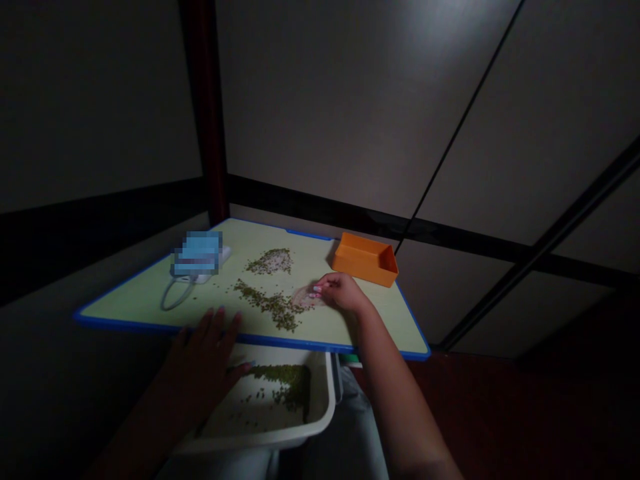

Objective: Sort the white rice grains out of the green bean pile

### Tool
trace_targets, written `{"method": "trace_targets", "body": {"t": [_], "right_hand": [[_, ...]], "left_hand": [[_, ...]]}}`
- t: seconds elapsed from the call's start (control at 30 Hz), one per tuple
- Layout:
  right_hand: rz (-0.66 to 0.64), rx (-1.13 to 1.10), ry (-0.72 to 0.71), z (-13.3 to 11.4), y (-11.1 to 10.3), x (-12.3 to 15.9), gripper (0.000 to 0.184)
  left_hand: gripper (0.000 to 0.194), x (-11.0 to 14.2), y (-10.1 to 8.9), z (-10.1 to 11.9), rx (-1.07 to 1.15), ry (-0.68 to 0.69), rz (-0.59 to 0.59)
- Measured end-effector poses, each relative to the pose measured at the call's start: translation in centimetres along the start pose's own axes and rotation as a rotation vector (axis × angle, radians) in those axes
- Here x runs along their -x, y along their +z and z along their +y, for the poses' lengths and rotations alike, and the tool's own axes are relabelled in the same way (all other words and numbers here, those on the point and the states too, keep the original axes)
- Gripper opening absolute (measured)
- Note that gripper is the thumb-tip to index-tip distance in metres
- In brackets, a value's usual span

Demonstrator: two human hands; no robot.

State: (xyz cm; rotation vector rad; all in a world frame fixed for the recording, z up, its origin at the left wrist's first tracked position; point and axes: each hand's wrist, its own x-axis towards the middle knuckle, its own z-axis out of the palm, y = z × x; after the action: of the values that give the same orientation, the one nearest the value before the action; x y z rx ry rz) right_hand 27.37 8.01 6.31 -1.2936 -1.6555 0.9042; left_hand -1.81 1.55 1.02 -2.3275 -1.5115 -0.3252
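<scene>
Small green beans (273, 303) lie scattered in patches on a pale green board with a blue rim (140, 325). My right hand (340, 291) is on the board, fingers closed on a thin clear piece (305, 298) that rests at the edge of the beans. Fingers spread, my left hand (207, 350) lies over the board's near edge and the rim of a white tray (320, 417). The tray sits below that edge on my lap and holds more green beans (293, 387).
An orange box (365, 259) stands at the board's far right corner. A blurred blue item with a grey looped cord (175, 297) lies at the far left. Dark walls and a dark post (207, 113) surround the board.
</scene>
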Motion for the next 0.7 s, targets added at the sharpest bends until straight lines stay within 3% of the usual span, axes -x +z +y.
{"method": "trace_targets", "body": {"t": [0.7], "right_hand": [[-0.271, -0.142, 0.12, -1.08, -0.78, 0.63, 0.017]], "left_hand": [[0.069, -0.1, 0.25, -0.08, 0.001, -0.016, -0.014]]}}
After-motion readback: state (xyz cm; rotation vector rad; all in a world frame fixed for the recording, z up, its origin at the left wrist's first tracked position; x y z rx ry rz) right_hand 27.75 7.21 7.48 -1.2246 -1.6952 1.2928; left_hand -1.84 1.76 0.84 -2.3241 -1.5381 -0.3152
